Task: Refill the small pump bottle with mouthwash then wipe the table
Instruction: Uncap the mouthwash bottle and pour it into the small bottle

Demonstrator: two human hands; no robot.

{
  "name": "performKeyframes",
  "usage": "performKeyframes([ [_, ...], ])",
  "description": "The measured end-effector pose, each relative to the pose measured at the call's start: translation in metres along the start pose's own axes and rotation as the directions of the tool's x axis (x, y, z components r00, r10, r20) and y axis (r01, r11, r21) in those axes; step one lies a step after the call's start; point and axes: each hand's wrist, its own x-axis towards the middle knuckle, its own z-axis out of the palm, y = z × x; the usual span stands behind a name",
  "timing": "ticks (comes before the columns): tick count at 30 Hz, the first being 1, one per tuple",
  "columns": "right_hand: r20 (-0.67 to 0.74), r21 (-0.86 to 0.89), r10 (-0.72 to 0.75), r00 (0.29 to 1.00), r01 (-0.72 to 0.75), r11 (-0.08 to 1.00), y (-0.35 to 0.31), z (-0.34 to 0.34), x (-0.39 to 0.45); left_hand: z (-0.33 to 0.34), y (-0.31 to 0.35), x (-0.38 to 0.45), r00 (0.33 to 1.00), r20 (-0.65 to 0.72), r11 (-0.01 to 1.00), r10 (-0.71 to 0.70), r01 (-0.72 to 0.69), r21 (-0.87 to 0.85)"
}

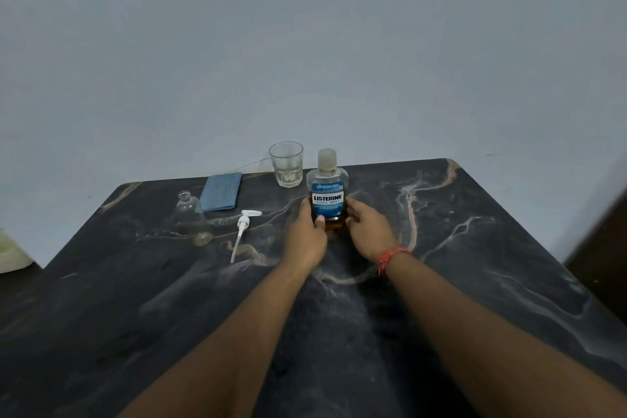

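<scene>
A mouthwash bottle (327, 192) with a blue label and a clear cap stands upright on the dark marble table (441, 248), holding a little amber liquid at its base. My left hand (307, 236) wraps its lower left side, thumb on the front. My right hand (368, 231) cups its lower right side. The small clear bottle (192, 219) stands open at the left, without its pump. Its white pump head (243, 229) lies flat on the table between that bottle and my left hand. A folded blue cloth (221, 191) lies behind them.
An empty drinking glass (286, 163) stands just behind and left of the mouthwash bottle, near the table's far edge against a plain wall. A pale object (10, 253) sits off the table's left side. A dark edge (607, 241) shows at the right.
</scene>
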Motion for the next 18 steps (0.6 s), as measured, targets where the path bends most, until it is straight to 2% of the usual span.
performKeyframes([
  [9,0.049,0.066,0.006,0.999,-0.009,0.998,-0.016,-0.002,-0.101,-0.024,0.002,-0.102,1.000,0.026,0.999,0.006,-0.005,-0.045],
  [16,0.111,0.033,0.011,0.994,-0.015,0.999,-0.024,-0.010,-0.124,-0.030,0.006,-0.127,1.000,0.000,0.999,-0.026,0.026,-0.043],
  [18,0.072,0.007,0.012,0.997,-0.013,1.000,-0.027,-0.015,-0.123,-0.033,0.008,-0.126,1.000,-0.003,0.997,-0.017,0.017,-0.072],
])
